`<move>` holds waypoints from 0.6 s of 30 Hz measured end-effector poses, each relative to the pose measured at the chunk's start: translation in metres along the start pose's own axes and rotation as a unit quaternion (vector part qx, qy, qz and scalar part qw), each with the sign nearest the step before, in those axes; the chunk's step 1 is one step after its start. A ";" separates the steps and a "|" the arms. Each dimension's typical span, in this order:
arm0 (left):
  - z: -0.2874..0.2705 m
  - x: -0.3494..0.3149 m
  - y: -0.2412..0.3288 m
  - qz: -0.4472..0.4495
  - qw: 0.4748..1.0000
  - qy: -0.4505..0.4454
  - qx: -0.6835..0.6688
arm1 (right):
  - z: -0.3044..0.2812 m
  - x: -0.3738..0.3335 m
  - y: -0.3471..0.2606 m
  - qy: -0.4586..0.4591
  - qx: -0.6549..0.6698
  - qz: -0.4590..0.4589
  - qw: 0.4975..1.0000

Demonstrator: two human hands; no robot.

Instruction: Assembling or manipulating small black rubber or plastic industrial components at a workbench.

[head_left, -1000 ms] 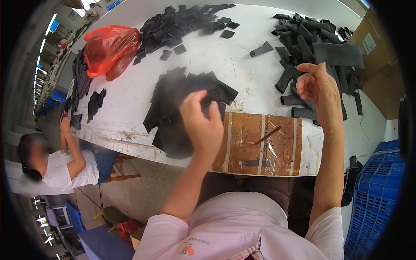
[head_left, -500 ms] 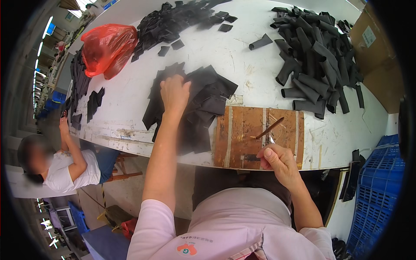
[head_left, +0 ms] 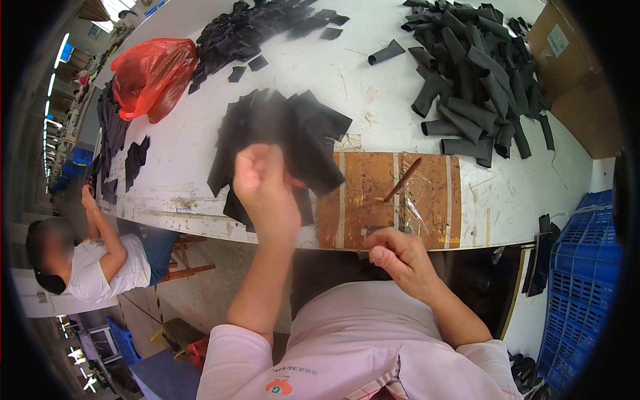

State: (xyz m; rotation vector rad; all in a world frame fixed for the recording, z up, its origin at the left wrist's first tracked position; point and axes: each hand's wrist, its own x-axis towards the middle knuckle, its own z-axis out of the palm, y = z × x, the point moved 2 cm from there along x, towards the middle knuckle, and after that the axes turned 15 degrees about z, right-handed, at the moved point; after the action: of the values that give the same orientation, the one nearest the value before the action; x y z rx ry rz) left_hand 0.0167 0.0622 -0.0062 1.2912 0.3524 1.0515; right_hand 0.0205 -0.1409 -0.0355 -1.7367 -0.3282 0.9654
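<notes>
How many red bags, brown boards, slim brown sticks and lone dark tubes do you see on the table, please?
Red bag: 1
Brown board: 1
Slim brown stick: 1
Lone dark tube: 1
Total: 4
Heaped tubes overlap too much to count.

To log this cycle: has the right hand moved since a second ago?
Yes. Against the brown board, the right hand came nearer the body and leftward, from near the rolled black pieces to the board's near edge.
</notes>
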 end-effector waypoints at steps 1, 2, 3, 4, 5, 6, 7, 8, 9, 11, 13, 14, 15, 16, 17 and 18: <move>0.001 -0.019 0.000 -0.083 0.994 0.008 -0.070 | 0.006 0.000 -0.004 0.039 0.067 -0.044 0.996; 0.002 -0.040 -0.001 -0.105 0.989 0.020 -0.102 | 0.012 -0.001 -0.007 0.078 0.131 -0.087 0.984; 0.006 -0.060 -0.003 -0.127 0.982 0.031 -0.133 | 0.017 0.000 -0.009 0.083 0.130 -0.081 0.985; 0.015 -0.074 0.003 -0.169 0.975 0.047 -0.136 | 0.020 0.002 -0.013 0.094 0.143 -0.095 0.981; 0.021 -0.085 0.009 -0.212 0.965 0.063 -0.138 | 0.019 0.003 -0.014 0.106 0.156 -0.109 0.976; 0.016 -0.096 0.004 -0.238 0.958 0.036 -0.157 | 0.017 0.003 -0.015 0.112 0.154 -0.104 0.976; 0.014 -0.100 0.005 -0.244 0.956 0.034 -0.159 | 0.013 0.003 -0.017 0.125 0.165 -0.100 0.973; 0.015 -0.102 0.006 -0.263 0.940 -0.019 -0.216 | 0.008 0.002 -0.019 0.138 0.175 -0.097 0.970; 0.018 -0.104 0.009 -0.279 0.918 -0.071 -0.271 | 0.004 0.002 -0.019 0.151 0.185 -0.094 0.966; 0.015 -0.100 0.006 -0.301 0.916 -0.020 -0.266 | -0.009 0.005 -0.009 0.162 0.166 -0.098 0.968; 0.007 -0.095 -0.004 -0.261 0.934 -0.103 -0.221 | -0.021 -0.001 -0.016 0.126 -0.057 -0.115 0.984; 0.012 -0.095 -0.001 -0.266 0.940 -0.095 -0.192 | -0.021 -0.005 -0.017 0.131 -0.056 -0.112 0.983; 0.013 -0.097 -0.002 -0.269 0.938 -0.099 -0.193 | -0.020 -0.006 -0.016 0.100 0.112 -0.045 0.988; 0.015 -0.101 -0.003 -0.306 0.922 -0.076 -0.225 | -0.017 -0.008 -0.013 0.064 0.277 0.020 0.959; 0.017 -0.104 -0.003 -0.342 0.903 -0.053 -0.256 | -0.016 -0.009 -0.014 0.067 0.278 0.020 0.958; 0.019 -0.107 -0.005 -0.343 0.902 -0.056 -0.256 | -0.014 -0.009 -0.014 0.074 0.302 0.011 0.950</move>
State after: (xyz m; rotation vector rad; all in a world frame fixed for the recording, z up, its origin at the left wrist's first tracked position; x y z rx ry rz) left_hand -0.0230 -0.0333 -0.0400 0.6574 0.3720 0.4145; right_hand 0.0287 -0.1508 -0.0176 -1.2373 0.0855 0.8312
